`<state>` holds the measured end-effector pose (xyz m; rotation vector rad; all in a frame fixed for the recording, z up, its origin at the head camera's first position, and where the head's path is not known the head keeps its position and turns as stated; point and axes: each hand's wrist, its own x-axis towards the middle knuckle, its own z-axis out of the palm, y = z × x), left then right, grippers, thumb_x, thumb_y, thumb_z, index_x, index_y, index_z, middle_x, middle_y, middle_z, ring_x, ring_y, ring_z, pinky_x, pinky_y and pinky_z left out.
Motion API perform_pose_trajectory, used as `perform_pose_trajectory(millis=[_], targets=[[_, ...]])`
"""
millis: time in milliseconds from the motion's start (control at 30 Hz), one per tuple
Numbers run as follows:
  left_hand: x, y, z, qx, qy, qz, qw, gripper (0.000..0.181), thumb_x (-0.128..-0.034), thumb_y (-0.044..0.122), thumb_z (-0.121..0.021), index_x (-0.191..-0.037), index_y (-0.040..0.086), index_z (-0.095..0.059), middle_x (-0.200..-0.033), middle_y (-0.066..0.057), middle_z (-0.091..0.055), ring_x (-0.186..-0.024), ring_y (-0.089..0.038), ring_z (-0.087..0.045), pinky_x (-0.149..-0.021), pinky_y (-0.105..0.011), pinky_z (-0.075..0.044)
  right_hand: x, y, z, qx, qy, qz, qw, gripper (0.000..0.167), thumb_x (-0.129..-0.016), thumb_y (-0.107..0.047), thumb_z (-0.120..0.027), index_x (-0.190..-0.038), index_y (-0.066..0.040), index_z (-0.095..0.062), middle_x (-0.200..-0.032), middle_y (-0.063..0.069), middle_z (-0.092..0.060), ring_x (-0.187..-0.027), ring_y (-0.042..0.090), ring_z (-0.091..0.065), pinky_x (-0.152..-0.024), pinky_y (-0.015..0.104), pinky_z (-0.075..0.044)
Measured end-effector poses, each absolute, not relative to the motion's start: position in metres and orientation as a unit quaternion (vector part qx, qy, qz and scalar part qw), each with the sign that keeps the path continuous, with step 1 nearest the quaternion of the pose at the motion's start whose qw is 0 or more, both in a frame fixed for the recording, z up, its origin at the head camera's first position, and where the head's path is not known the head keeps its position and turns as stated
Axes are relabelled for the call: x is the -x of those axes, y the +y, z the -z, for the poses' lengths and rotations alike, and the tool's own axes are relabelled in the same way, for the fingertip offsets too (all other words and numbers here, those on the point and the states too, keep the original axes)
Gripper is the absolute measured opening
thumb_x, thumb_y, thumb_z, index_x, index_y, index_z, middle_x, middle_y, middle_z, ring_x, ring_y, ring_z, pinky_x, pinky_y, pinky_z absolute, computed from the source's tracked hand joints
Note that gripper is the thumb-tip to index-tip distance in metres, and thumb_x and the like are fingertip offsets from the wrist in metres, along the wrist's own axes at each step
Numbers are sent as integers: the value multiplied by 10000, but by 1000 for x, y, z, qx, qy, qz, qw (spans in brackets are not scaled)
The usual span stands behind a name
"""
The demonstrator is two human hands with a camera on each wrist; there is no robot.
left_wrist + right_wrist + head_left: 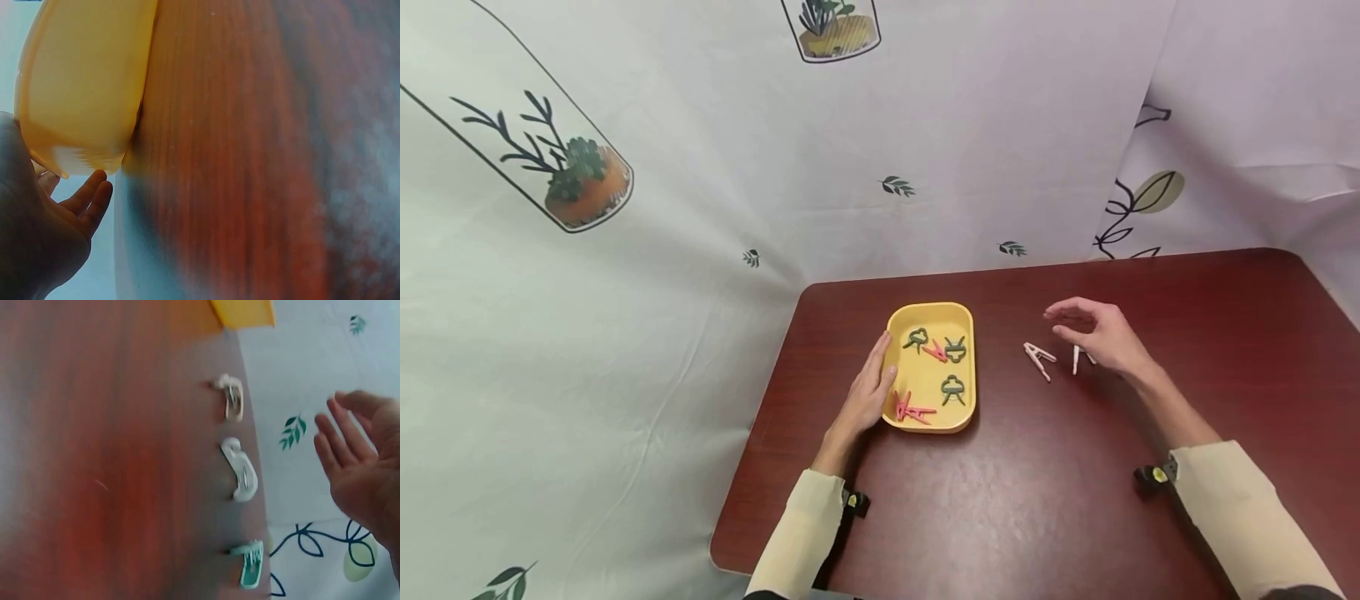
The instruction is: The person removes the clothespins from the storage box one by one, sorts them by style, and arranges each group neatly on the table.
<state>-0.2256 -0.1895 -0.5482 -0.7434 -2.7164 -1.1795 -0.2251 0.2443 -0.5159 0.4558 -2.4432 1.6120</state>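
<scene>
My left hand (867, 392) rests along the left side of a yellow tray (968, 367), its fingers fairly straight against the wall. Inside the tray lie green clips (952, 389) and pinkish-red clothespins (936, 351). To the right of it, a white clothespin (1037, 359) lies on the table. My right hand (1105, 335) hovers over a second white clothespin (1076, 360), fingers loosely bent and holding nothing. The right wrist view shows both white clothespins (240, 472) and a green clip (252, 565) in a row; the right hand hides that clip in the head view.
Everything stands on a dark red-brown wooden table (1015, 500) with rounded corners. A pale cloth (970, 125) printed with plants hangs behind it and along its left side.
</scene>
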Motion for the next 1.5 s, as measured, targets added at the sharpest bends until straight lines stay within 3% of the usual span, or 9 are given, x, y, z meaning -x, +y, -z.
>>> perform_pose_trajectory(millis=[133,367,567,733,867,1167,1300,1500], targets=[[225,-189,548,239,-891,384,37,599,-1151,230,-447,-1688,52,-250,-1762,-57,-222,-1605,-218,-221,-1276,-490,-218,240,251,518,-199,-807,-556,22,340,-950,89,-727,-1278,1,-724,-1259,256,-709,-1116,16,-687,-882,137,-533],[225,-188,550,243,-890,383,42,596,-1145,200,-456,-1679,24,-259,-1760,-77,-227,-1603,-243,-230,-1268,-514,-227,259,249,530,-263,-792,-544,-84,340,-911,200,-673,-1222,73,-721,-1218,284,-722,-1147,330,-713,-891,238,-570],[225,-188,549,243,-890,382,46,600,-1150,242,-443,-1684,44,-256,-1761,-60,-225,-1603,-237,-231,-1269,-510,-226,265,240,536,-278,-792,-523,-145,321,-894,199,-694,-1183,66,-736,-1172,232,-751,-1146,399,-696,-904,267,-567],[224,-189,550,240,-891,383,46,601,-1146,216,-456,-1687,50,-252,-1761,-62,-226,-1604,-234,-229,-1269,-513,-225,266,236,542,-281,-793,-521,-143,269,-901,184,-708,-1135,55,-742,-1106,214,-768,-1129,419,-701,-935,331,-574],[223,-189,550,238,-891,383,48,606,-1138,181,-471,-1685,42,-252,-1759,-73,-230,-1602,-245,-235,-1267,-521,-226,266,234,546,-267,-805,-513,-130,276,-895,187,-713,-1117,28,-755,-1072,175,-779,-1091,373,-719,-900,294,-570],[224,-188,549,240,-892,379,52,614,-1133,184,-480,-1683,35,-253,-1756,-85,-239,-1600,-247,-245,-1269,-511,-228,266,234,549,-213,-828,-511,-93,235,-906,165,-715,-1109,49,-729,-1048,212,-763,-691,207,-632,-570,281,-519],[224,-188,549,242,-892,379,50,614,-1134,189,-478,-1684,38,-252,-1754,-92,-241,-1601,-246,-240,-1272,-497,-221,266,235,551,-208,-828,-514,-83,253,-895,161,-731,-1124,55,-723,-1056,215,-767,-691,203,-650,-571,286,-533],[224,-188,549,245,-891,377,56,611,-1135,180,-475,-1682,30,-250,-1753,-102,-243,-1599,-260,-244,-1268,-510,-225,265,238,552,-209,-840,-499,-49,252,-884,108,-788,-1118,30,-738,-1043,183,-780,-871,251,-725,-680,241,-547]])
